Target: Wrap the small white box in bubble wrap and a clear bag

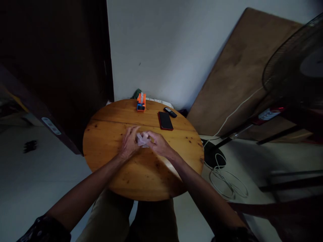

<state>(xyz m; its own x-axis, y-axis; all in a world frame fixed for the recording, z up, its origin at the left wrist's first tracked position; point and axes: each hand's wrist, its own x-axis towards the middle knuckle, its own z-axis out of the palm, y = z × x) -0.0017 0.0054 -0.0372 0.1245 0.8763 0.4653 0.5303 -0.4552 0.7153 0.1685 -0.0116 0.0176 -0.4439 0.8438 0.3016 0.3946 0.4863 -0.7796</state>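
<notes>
A small crumpled piece of pale, see-through plastic (143,139) is between my two hands, just above the middle of the round wooden table (148,181). My right hand (159,144) pinches its right side between thumb and curled fingers. On the other side, my left hand (129,143) has its thumb and bent fingers about the plastic's left edge; those fingers are smeared by motion. Whether anything is wrapped inside the plastic I cannot tell. Beyond my hands stands an orange and blue tape dispenser (141,102) with a strip of clear tape on top.
A dark phone with a red edge (165,121) and a small black remote (170,112) lie right of my hands. A standing fan (297,64), a leaning wooden board (227,74) and a coiled white cable (228,183) are on the right. A dark door (58,50) is at left.
</notes>
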